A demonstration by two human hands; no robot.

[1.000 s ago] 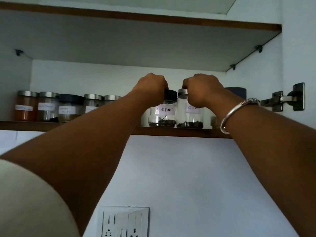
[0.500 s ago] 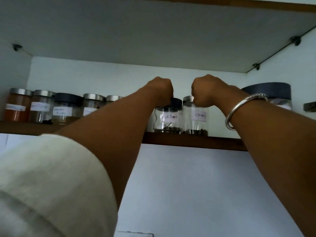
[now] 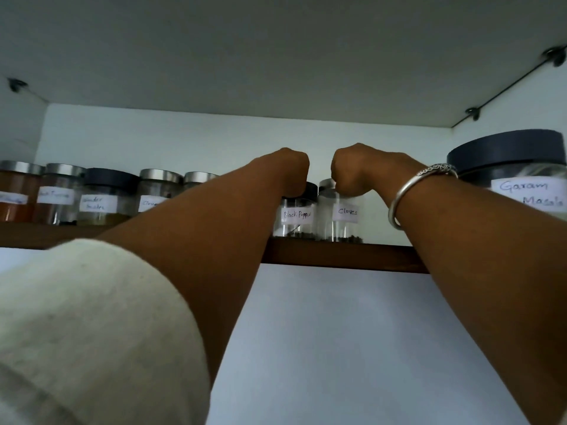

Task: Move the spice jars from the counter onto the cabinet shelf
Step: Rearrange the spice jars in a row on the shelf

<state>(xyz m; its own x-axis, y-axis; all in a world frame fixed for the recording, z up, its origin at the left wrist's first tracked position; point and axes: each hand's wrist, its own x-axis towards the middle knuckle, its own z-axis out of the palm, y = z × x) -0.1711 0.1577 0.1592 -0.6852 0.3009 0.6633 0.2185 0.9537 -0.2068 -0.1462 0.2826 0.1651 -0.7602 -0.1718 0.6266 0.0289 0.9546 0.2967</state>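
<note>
Half hidden: Black Pepper lid (image 3: 311,189) under left hand (image 3: 291,171), Cloves lid (image 3: 325,188), right hand (image 3: 352,170).

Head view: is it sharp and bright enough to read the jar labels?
Head view: dim, flat, greyish light; labels on the Black Pepper jar, Cloves jar and Garam Masala jar read clearly; that on the leftmost jar is too soft to read; the sleeve near the lens is blurred.

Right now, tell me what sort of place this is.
Probably a home kitchen cabinet: a wooden shelf holds a row of hand-labelled jars, among them Black Pepper, Cloves and Garam Masala.
</note>
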